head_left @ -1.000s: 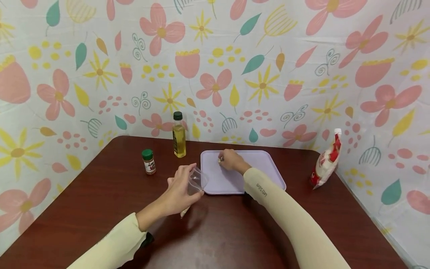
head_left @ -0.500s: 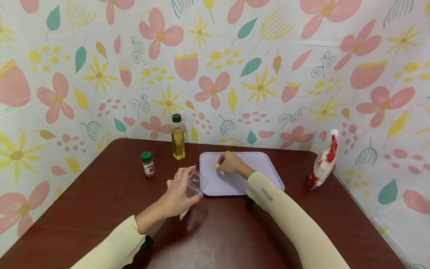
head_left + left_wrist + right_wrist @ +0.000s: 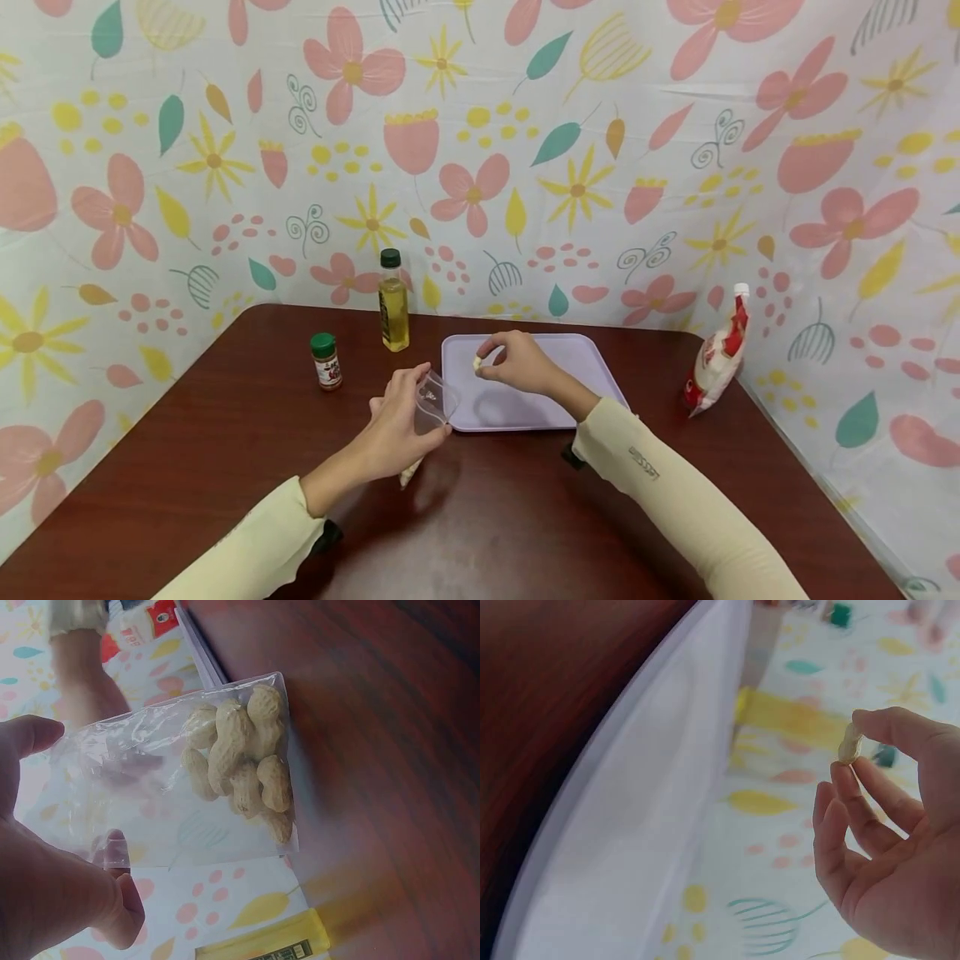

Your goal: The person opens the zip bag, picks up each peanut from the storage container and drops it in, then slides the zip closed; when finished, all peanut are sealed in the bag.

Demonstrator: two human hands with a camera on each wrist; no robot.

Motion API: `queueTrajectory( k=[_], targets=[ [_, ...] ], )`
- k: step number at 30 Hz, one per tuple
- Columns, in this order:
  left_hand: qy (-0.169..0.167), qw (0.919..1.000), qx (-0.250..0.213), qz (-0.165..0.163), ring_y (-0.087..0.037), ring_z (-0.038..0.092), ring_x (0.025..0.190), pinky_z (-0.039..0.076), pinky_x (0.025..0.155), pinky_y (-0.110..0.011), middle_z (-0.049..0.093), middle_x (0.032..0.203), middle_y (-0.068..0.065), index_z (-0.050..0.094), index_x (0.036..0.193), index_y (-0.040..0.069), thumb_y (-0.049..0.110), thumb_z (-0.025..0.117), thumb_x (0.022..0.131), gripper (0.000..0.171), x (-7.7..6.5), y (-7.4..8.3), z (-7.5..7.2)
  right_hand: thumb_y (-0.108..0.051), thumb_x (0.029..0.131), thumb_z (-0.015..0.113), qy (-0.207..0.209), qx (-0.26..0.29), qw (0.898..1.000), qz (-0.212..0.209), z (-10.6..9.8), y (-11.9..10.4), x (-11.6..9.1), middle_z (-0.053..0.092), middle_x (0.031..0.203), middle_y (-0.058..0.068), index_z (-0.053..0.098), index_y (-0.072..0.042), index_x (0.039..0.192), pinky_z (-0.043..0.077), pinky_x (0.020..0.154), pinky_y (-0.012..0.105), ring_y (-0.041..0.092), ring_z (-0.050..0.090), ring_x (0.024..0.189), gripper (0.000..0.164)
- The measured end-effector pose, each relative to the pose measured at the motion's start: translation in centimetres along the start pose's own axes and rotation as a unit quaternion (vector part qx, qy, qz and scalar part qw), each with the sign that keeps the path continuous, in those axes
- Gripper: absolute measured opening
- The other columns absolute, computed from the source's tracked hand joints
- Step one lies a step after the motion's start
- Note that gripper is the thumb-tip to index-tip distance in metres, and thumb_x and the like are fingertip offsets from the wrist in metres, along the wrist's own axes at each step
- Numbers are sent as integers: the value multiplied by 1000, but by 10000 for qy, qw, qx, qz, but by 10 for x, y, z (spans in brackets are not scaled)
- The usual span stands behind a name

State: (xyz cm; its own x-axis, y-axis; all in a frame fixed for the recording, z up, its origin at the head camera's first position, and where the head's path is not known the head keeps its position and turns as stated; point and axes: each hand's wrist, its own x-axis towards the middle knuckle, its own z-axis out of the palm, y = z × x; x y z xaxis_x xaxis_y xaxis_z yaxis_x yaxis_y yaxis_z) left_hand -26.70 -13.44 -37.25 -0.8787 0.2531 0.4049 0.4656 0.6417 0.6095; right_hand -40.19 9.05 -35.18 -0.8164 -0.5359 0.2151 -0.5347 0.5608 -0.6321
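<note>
A clear plastic bag (image 3: 150, 795) with several unshelled peanuts (image 3: 236, 746) at its bottom is gripped near its open mouth by my left hand (image 3: 396, 427). Thumb and fingers hold that mouth spread apart, left of the lilac tray (image 3: 555, 358). Over the tray's left part, my right hand (image 3: 519, 362) pinches a single peanut (image 3: 849, 744) between thumb and fingertips. In the right wrist view the other fingers curve loosely below it. The head view shows only the lower tip of the bag's peanuts beneath the left hand.
A yellow oil bottle (image 3: 393, 304) with a dark cap stands at the back, left of the tray. Nearby is a green-lidded spice jar (image 3: 326, 362). At the right edge stands a red and white pouch (image 3: 717, 358) with a white cap. Patterned cloth (image 3: 480, 167) hangs behind the table.
My right hand, holding the peanut, has lifted off the tray and shifted slightly left toward the bag. My left hand keeps its grip on the bag in nearly the same place.
</note>
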Motion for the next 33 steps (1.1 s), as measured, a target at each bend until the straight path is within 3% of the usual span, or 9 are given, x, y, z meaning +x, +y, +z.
queueTrajectory(
  k=[4,14,20,26,29,33],
  targets=[
    [2,10000,6,-39,-29,46,116,26,81,-49,42,129,-17,30,147,0,24,78,81,85,0,0,0,-17,80,81,196,319,9991,-187,-6,-22,-20,72,96,8,74,-13,95,53,59,34,20,67,76,17],
    [-72,9998,-162,-83,-30,47,118,27,84,-50,40,131,-19,27,149,-2,24,76,82,87,-3,1,3,-14,80,81,331,759,9939,-729,-7,-61,-55,71,96,-7,75,-16,98,51,59,32,14,66,81,19],
    [-299,9987,-363,-191,-28,49,117,27,88,-53,36,136,-19,24,151,0,25,76,84,88,-1,10,3,-10,81,80,189,1209,9881,-929,-4,-72,-64,72,98,-2,75,-12,100,51,63,31,15,67,81,20],
    [-458,9979,-455,-88,-26,47,119,27,87,-51,34,138,-19,22,152,0,29,74,85,89,0,15,4,-11,82,79,140,1231,9877,-958,0,-76,-70,71,103,-2,74,-12,104,53,67,31,15,67,84,23],
    [-459,9977,-492,2,-24,48,116,27,86,-49,34,138,-19,22,151,0,29,74,85,89,2,17,6,-11,82,79,323,1173,9884,-904,1,-77,-74,69,105,-2,73,-13,106,53,68,31,15,66,84,25],
    [-368,9982,-464,60,-22,48,111,26,84,-49,34,137,-20,23,151,-2,29,74,86,88,3,19,6,-14,81,79,712,1054,9891,-744,3,-79,-81,59,86,-1,74,-15,104,45,60,26,12,53,66,23]
  ],
)
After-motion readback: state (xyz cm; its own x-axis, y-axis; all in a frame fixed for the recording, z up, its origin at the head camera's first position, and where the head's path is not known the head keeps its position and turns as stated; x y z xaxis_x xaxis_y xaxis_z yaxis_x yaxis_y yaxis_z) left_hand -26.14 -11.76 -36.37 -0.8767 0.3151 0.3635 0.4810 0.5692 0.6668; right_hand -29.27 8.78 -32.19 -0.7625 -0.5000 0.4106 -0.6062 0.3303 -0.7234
